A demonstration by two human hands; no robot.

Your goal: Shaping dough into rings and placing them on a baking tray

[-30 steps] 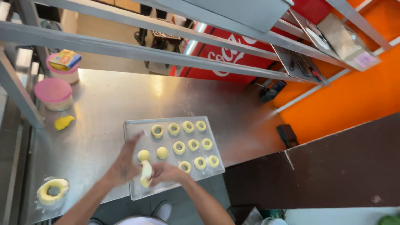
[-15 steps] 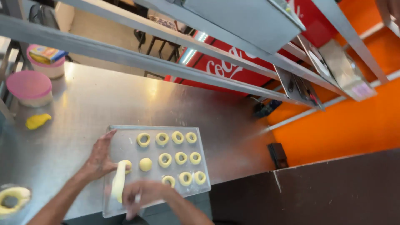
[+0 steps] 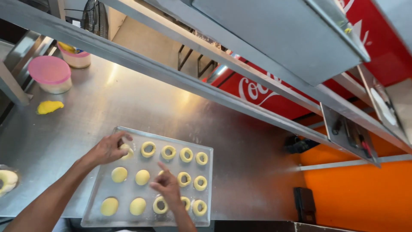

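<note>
1. I see my left hand (image 3: 106, 149) at the lower left of the frame, its fingers curled narrow around a dough piece (image 3: 126, 151) at the tray's upper left corner.
2. My right hand (image 3: 166, 185) sits at lower centre, index finger stretched out, the others loosely bent; it rests among the rings and I cannot tell whether it holds any.
3. The tray (image 3: 206, 215) lies on the steel desk (image 3: 141, 107), filling the lower middle of the frame.
4. On the tray, dough rings (image 3: 186, 154) fill the right side in rows; plain dough discs (image 3: 119, 174) lie on the left side.
5. At upper left a pink-lidded tub (image 3: 49, 74) stands on the desk, with a yellow lump (image 3: 49, 106) just below it.
6. At the far left edge a plate with a dough ring (image 3: 6, 180) shows partly.
</note>
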